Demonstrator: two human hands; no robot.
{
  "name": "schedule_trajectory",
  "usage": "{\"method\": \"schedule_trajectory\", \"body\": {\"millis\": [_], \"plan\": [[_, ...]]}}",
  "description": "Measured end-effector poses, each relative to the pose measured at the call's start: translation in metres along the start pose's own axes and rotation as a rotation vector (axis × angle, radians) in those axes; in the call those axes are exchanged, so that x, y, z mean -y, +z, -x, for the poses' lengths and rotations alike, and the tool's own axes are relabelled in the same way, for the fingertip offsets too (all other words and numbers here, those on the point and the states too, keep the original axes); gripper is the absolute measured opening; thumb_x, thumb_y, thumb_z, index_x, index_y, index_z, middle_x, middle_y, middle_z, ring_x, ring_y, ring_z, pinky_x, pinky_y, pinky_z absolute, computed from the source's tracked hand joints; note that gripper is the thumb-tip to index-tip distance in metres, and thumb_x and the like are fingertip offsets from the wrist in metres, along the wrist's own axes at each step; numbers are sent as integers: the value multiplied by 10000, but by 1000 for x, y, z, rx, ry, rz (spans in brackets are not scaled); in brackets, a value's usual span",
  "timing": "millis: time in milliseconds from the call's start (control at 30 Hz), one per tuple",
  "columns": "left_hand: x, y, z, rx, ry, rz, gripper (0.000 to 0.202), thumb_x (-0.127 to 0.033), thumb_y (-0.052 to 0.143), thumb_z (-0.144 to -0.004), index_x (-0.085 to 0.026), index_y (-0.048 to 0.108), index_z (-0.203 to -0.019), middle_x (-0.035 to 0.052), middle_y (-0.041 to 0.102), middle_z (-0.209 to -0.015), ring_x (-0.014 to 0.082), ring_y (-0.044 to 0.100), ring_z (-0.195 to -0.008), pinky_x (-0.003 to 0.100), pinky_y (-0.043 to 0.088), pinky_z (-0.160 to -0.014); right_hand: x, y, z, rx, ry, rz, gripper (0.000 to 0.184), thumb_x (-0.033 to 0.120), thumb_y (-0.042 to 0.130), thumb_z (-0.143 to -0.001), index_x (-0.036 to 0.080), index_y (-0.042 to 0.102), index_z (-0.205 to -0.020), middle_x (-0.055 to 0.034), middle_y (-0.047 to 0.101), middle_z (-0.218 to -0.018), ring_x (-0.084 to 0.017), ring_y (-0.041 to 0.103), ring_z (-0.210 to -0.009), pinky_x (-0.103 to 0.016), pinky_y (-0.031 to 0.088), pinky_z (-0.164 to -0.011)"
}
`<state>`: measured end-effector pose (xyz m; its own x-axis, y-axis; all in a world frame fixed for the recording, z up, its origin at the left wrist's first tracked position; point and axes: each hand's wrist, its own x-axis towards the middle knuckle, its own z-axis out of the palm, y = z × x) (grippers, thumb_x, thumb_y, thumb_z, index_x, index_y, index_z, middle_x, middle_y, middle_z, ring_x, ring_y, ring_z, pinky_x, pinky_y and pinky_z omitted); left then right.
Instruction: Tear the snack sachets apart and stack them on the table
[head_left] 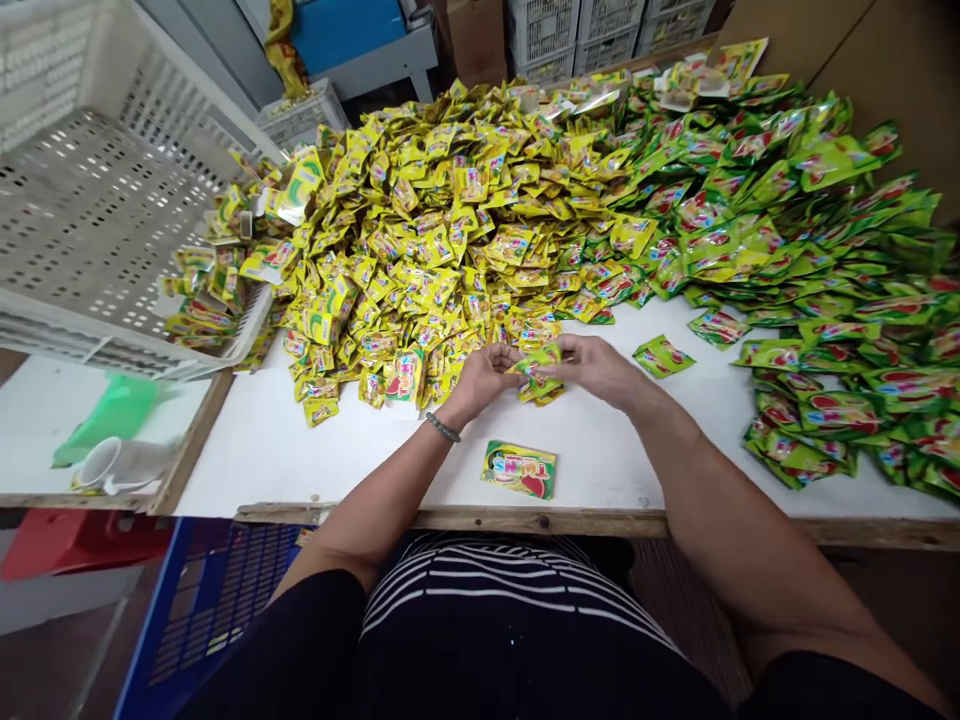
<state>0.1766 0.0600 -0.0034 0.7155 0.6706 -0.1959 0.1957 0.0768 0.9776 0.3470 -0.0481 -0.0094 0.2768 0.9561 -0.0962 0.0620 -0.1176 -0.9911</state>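
Note:
My left hand (480, 378) and my right hand (596, 368) meet at the middle of the white table (262, 450), both closed on a small bunch of yellow sachets (537, 372) held between them. A bead bracelet (442, 428) circles my left wrist. Just behind the hands rises a big heap of small yellow sachets (450, 230). One larger green-and-yellow packet (520, 469) lies flat near the table's front edge.
A heap of green packets (810, 240) covers the right side, with one loose green packet (662, 356) nearby. A white plastic crate (90, 190) tilts at the left. A green bag (112, 412) and a white cup (112, 465) lie on a lower surface. A blue crate (210, 600) is below.

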Motion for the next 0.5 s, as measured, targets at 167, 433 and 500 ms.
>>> {"method": "schedule_trajectory", "body": {"millis": [167,433,500], "plan": [[2,-2,13,4,-61,152,414,-243,850,-494,-117,623,-817,11,676,-764,105,615,-696,270,492,-730,1,33,1,36,7,-114,387,462,795,-612,218,544,-778,12,618,-663,-179,614,-649,-328,534,-610],[-29,-52,62,-404,38,-641,364,-196,617,-797,-142,629,-1157,114,686,-1066,205,651,-907,361,510,-856,-8,37,9,128,20,87,355,493,734,-666,231,518,-769,28,577,-625,-181,594,-616,-313,491,-570],[-43,-81,73,-491,44,-1072,495,-78,522,-808,-157,567,-1294,151,624,-1230,264,592,-1103,422,449,-977,-11,37,8,94,7,287,282,455,701,-692,240,527,-745,31,555,-593,-193,584,-612,-316,468,-578]]}}
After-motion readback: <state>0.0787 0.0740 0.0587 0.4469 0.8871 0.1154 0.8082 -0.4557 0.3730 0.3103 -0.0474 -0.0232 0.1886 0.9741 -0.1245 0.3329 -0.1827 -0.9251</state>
